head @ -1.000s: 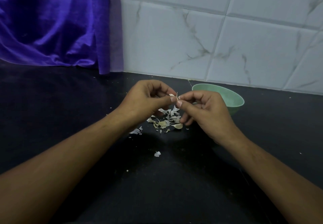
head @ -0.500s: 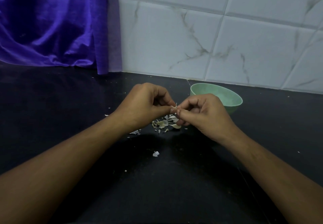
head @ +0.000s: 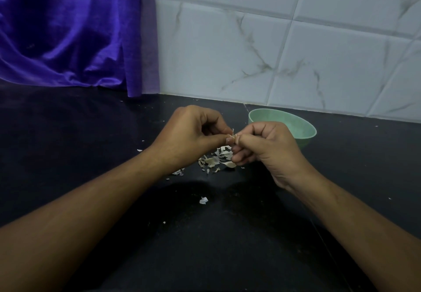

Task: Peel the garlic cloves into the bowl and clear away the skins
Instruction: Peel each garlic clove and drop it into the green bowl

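Head view: left hand [head: 191, 136] and right hand [head: 266, 146] pinch one small, pale, papery-skinned garlic clove [head: 232, 135].

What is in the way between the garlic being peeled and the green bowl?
Nothing visible. The clove is pinched up above the counter, and the bowl stands open just behind it to the right. The skins lie lower down on the counter, not in between.

text: none readable | labels: none | numbers: none
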